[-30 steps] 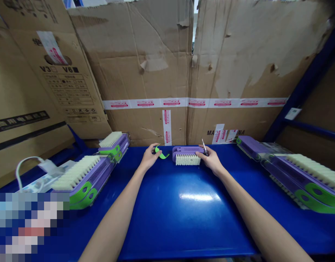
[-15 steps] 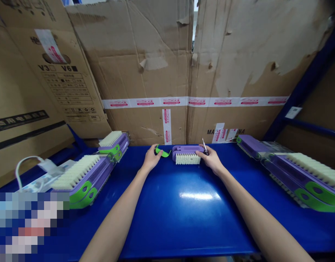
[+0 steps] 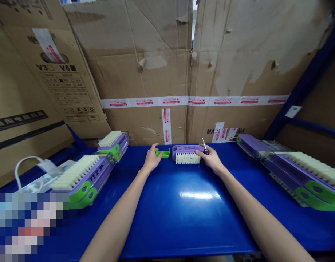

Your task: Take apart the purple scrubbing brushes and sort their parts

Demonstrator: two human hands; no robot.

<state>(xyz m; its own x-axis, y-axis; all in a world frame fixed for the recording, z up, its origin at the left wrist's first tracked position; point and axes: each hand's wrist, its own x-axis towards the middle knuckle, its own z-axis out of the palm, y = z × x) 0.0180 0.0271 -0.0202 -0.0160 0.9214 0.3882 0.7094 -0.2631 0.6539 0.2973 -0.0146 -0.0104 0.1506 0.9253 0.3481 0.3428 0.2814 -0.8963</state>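
Note:
My left hand [image 3: 151, 159] pinches a small green plastic end piece [image 3: 164, 154], its open side facing the back. A short gap to the right lies a purple scrub brush [image 3: 187, 149] with pale bristles pointing toward me; this one shows no green end. My right hand [image 3: 211, 159] grips the brush's right end between thumb and fingers. Tucked in the same hand is a screwdriver [image 3: 206, 150], its thin metal shaft pointing up and its dark handle mostly covered by the fingers.
Purple and green brushes [image 3: 88, 178] are stacked at the left, with another pair [image 3: 115, 145] behind. More brushes [image 3: 306, 174] are piled at the right. A white power strip [image 3: 44, 180] with a cable lies far left. Cardboard [image 3: 145, 80] walls the back of the blue table [image 3: 162, 218].
My left hand has turned the green end piece, so it now sits level instead of tilted. My right hand, the brush and the screwdriver have stayed in place.

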